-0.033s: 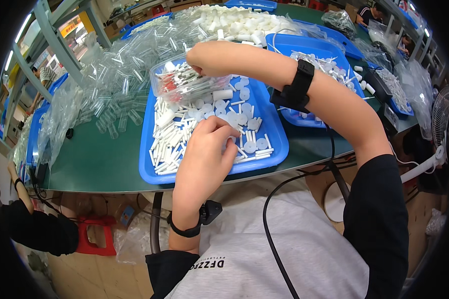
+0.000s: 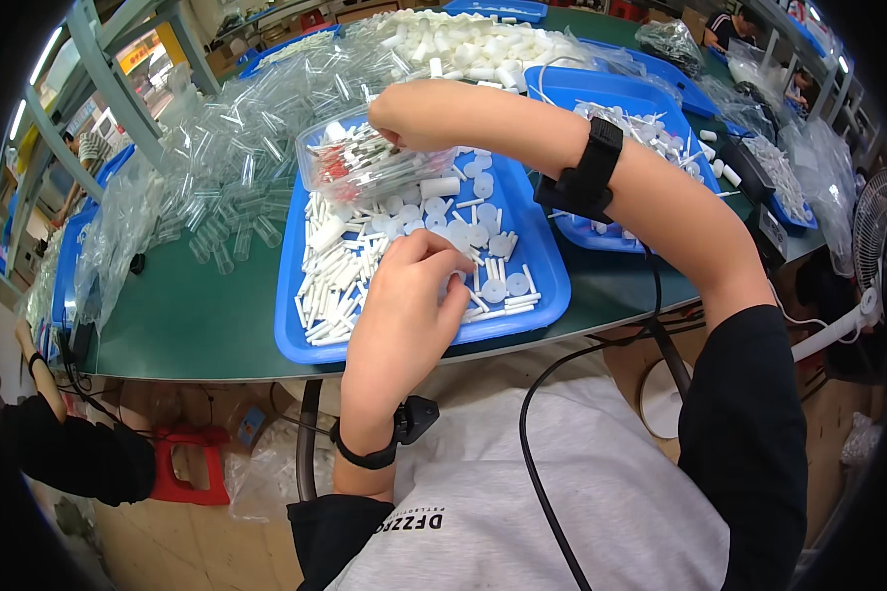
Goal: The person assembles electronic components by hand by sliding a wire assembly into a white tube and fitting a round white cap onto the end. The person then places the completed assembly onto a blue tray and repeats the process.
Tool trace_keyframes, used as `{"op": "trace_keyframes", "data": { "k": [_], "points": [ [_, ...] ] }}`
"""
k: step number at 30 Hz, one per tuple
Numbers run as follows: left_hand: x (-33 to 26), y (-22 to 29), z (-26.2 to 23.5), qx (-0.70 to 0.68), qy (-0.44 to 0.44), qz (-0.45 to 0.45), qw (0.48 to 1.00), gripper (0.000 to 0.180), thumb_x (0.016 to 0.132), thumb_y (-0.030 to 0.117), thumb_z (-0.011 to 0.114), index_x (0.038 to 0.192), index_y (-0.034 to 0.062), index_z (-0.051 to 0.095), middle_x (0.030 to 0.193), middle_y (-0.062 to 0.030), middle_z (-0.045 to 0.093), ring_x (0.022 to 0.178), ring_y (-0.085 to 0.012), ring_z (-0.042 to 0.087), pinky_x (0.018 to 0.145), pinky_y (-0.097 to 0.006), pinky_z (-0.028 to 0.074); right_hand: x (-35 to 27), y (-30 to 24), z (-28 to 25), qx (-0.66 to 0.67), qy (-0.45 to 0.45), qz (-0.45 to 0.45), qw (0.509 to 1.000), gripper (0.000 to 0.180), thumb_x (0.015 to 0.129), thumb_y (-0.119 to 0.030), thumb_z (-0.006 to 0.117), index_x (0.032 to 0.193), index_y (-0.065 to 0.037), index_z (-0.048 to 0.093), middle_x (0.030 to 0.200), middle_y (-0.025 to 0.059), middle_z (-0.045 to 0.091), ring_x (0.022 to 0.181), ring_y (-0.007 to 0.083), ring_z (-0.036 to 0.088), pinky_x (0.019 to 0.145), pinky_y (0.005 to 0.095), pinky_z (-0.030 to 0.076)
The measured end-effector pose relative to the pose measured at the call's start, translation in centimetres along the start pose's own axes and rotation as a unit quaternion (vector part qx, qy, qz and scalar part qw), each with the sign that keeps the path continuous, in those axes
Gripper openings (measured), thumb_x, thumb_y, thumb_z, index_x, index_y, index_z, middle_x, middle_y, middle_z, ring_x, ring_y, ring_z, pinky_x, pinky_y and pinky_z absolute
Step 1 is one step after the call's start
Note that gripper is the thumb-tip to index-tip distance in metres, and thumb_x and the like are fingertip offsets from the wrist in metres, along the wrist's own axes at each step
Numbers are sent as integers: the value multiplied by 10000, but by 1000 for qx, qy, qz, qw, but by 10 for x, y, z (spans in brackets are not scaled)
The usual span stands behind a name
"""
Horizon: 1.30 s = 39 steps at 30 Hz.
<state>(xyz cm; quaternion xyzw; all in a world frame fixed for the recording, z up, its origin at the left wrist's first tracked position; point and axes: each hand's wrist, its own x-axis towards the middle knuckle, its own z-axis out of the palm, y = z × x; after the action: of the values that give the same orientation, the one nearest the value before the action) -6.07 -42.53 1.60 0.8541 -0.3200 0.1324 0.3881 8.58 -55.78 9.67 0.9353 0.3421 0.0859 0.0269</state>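
Observation:
My left hand [image 2: 412,288] is low over the near blue tray [image 2: 560,286], thumb and fingers pinched together. A pale round edge shows between them, but what they hold is mostly hidden. Around it lie short white rods [image 2: 327,295] and translucent white discs [image 2: 493,290]. My right hand [image 2: 404,110] reaches across to a clear plastic box [image 2: 315,179] at the tray's far left corner. Its fingers are curled down at the box, their tips hidden. Thin parts with red and dark portions [image 2: 335,163] fill this box.
Clear plastic tubes [image 2: 237,187] are heaped at the left, and white cylindrical pieces [image 2: 463,44] at the back. Another blue tray [image 2: 695,148] with small parts stands right, beside a black device [image 2: 767,236]. A black cable [image 2: 532,394] hangs in front of me. Other people work further off.

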Motion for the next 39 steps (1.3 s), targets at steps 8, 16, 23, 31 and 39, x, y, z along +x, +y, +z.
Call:
{"op": "trace_keyframes", "data": {
  "k": [8,16,23,31,39],
  "points": [
    [0,1,1,18,-19,6,1000,158,781,-6,603,907,3,698,961,-116,605,944,-285,577,850,-374,472,-29,6,-24,-7,100,-6,995,129,798,5,585,919,7,628,854,185,642,820,358,637,716,422,502],
    [1,1,0,9,-17,-2,1000,137,804,40,642,933,20,680,960,-101,589,942,-288,548,856,-366,457,-150,-50,-69,-14,286,-56,957,235,824,58,583,1055,29,617,825,147,594,772,300,603,666,356,473],
    [8,5,-2,74,-82,85,990,148,829,128,684,957,54,688,938,-91,571,942,-273,508,869,-369,390,-226,-84,-61,193,293,65,934,257,733,162,572,948,35,633,850,104,604,757,186,604,696,289,475],
    [13,9,-3,63,-126,85,986,161,830,132,683,969,55,659,914,-83,586,931,-273,509,861,-364,371,-240,-76,-13,514,284,160,793,193,829,76,612,999,29,532,958,82,628,895,145,655,791,274,521],
    [9,15,-5,-132,-30,-27,990,184,864,-9,631,1045,15,646,959,-97,633,833,-171,655,747,-291,497,-233,-71,8,599,291,133,734,156,880,62,584,1022,23,534,998,98,620,932,164,657,841,294,537]
  ]
}}
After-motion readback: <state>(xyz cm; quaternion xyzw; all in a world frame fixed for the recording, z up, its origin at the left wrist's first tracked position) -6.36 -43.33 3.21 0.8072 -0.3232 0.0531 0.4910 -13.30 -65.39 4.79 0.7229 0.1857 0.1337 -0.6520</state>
